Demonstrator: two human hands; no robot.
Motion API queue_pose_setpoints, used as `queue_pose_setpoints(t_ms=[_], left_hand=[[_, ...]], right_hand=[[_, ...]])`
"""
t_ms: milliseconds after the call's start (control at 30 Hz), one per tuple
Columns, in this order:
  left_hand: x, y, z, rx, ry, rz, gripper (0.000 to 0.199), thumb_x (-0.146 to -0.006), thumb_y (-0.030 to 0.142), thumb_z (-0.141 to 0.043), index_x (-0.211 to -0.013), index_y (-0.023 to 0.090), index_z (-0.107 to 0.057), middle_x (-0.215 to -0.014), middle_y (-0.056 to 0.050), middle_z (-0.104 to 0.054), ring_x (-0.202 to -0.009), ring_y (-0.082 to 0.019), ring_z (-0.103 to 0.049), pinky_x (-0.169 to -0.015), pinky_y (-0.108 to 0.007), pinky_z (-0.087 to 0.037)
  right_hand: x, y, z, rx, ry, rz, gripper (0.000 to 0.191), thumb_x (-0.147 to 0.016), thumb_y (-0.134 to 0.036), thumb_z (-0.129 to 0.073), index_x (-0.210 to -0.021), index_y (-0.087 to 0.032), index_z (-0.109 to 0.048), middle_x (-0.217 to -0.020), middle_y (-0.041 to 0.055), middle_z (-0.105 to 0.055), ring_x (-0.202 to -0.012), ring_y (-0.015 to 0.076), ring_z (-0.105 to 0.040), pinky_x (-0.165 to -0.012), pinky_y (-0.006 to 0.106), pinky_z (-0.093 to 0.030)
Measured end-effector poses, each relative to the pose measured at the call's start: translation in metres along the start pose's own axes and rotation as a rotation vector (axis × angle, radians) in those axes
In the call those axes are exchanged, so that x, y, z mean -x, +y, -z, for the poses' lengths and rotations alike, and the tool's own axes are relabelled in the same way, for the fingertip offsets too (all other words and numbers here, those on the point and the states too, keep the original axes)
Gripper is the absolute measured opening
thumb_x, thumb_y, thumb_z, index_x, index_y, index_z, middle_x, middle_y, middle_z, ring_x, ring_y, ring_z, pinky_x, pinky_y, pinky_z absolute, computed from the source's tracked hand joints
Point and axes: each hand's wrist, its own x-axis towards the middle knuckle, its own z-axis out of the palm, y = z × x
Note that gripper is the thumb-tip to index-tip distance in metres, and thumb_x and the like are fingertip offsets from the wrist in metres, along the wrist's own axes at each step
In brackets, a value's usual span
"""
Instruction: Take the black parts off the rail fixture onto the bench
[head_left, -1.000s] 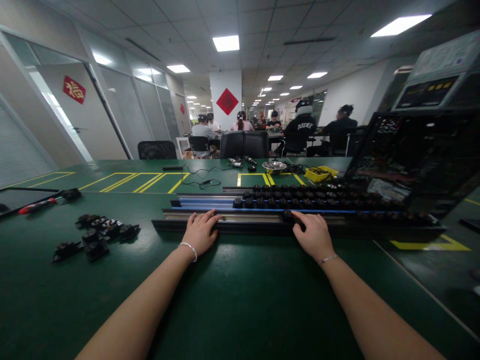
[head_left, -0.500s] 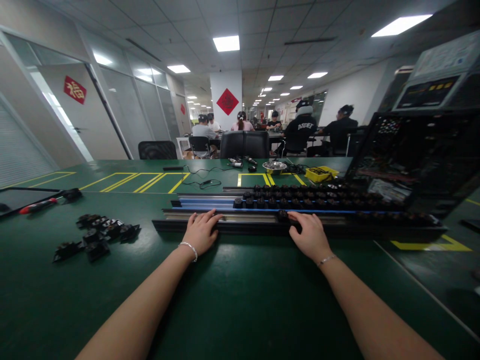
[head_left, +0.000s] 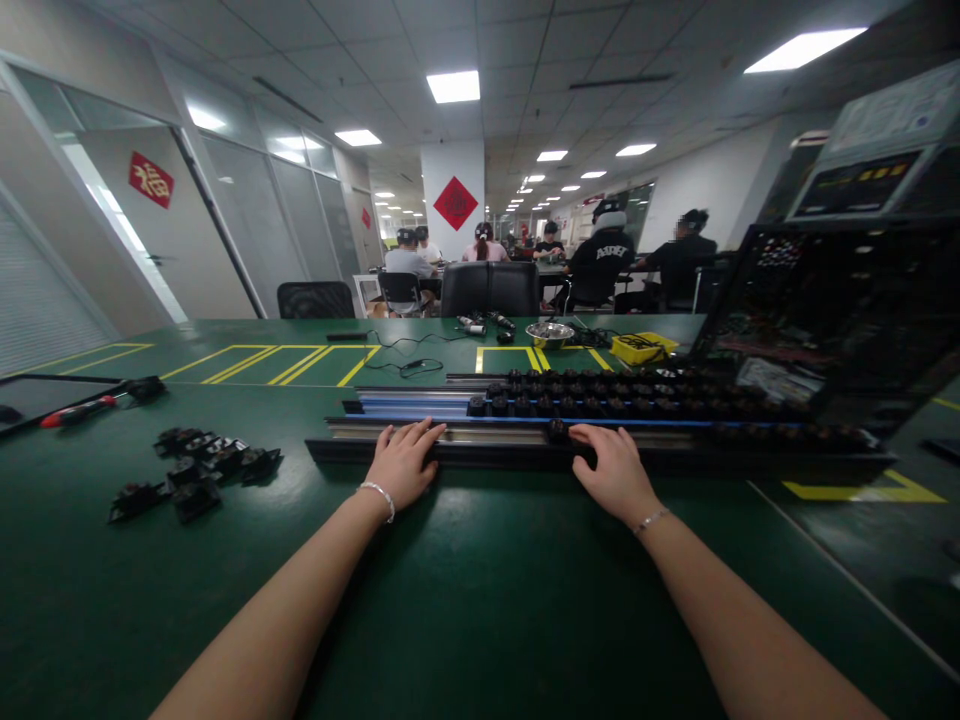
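A long black rail (head_left: pixel 495 457) with a pale metal channel lies across the green table in front of me. My left hand (head_left: pixel 403 468) rests over the rail's left part, fingers stretched out along the channel and holding nothing. One small black block (head_left: pixel 556 430) sits in the channel, right of the middle. Just to its right is my right hand (head_left: pixel 615 472), fingers extended; whether a fingertip touches the block I cannot tell. Several similar blocks (head_left: pixel 757 437) line the rail's right end. Behind it lie more rails (head_left: pixel 416 405) with rows of black blocks.
Loose black parts (head_left: pixel 214 460) lie in a pile at left, near a red-handled screwdriver (head_left: pixel 79 411). A metal bowl (head_left: pixel 550 333), cables and a yellow tray (head_left: pixel 643 348) stand at the back. A tall dark open case (head_left: pixel 817 320) stands at right. Several people sit beyond.
The small black block has slid a little to the left along the channel, and my right hand has shifted slightly left too. My left hand stays in place.
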Motion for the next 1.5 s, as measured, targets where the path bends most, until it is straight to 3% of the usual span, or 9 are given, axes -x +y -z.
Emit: queue_pose_setpoints(t_ms=[700,1133,1500], left_hand=[[0.000,-0.001,-0.001,-0.019,-0.010,-0.008,0.056,-0.079,0.031,-0.048,-0.134,0.033,-0.038,-0.144,0.000,-0.037,-0.129,-0.023,-0.035,-0.107,-0.051,-0.020],[0.001,-0.002,-0.001,-0.018,-0.013,-0.017,0.055,-0.079,0.030,-0.048,-0.133,0.033,-0.039,-0.144,-0.001,-0.036,-0.131,-0.023,-0.033,-0.107,-0.051,-0.020],[0.003,0.000,0.003,-0.061,0.008,-0.051,0.054,-0.078,0.025,-0.048,-0.131,0.029,-0.041,-0.144,-0.005,-0.036,-0.130,-0.025,-0.034,-0.107,-0.050,-0.021]], right_hand=[[0.001,-0.008,0.001,0.036,-0.051,0.033,0.036,-0.074,-0.022,-0.043,-0.107,-0.020,-0.056,-0.110,0.0079,-0.063,-0.107,0.0225,-0.053,-0.106,0.053,-0.020],[0.003,-0.012,-0.002,0.067,-0.101,0.103,0.041,-0.073,-0.023,-0.044,-0.112,-0.019,-0.055,-0.119,0.0100,-0.059,-0.118,0.0234,-0.045,-0.106,0.053,-0.020],[0.005,-0.015,-0.006,0.077,-0.167,0.149,0.039,-0.074,-0.024,-0.045,-0.112,-0.022,-0.054,-0.126,0.0066,-0.055,-0.123,0.0236,-0.040,-0.107,0.055,-0.015]])
